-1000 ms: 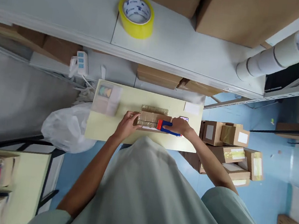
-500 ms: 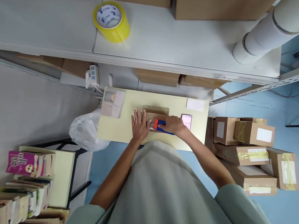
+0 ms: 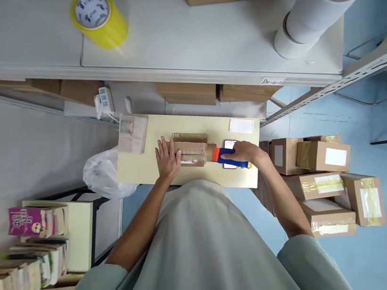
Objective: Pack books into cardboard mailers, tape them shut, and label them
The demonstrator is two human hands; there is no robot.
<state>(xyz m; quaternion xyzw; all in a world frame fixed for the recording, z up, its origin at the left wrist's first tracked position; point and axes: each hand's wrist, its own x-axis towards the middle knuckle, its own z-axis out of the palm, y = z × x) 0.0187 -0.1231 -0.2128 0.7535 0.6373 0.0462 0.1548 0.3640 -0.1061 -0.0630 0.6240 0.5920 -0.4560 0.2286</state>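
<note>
A small cardboard box [image 3: 192,150] lies on the pale yellow table, with shiny tape along its top. My left hand [image 3: 168,158] rests on the box's left end, fingers spread and pressing lightly. In my right hand [image 3: 244,152] is a blue and orange tape dispenser [image 3: 229,156], its orange front at the box's right end. A strip of tape seems to run between the box and the dispenser. Partly hidden under my right hand and the dispenser lies a phone [image 3: 229,144].
On the table [image 3: 151,168] are a wrapped packet [image 3: 132,134] and a white card [image 3: 241,125]. A grey shelf [image 3: 192,45] with a yellow tape roll [image 3: 99,18] spans the far side. Packed boxes [image 3: 330,191] stack at right; books [image 3: 38,243] stand lower left.
My right hand has drawn the tape dispenser to the right, from the box's top to past its right end. My left hand stays on the box. The view has shifted and tilted.
</note>
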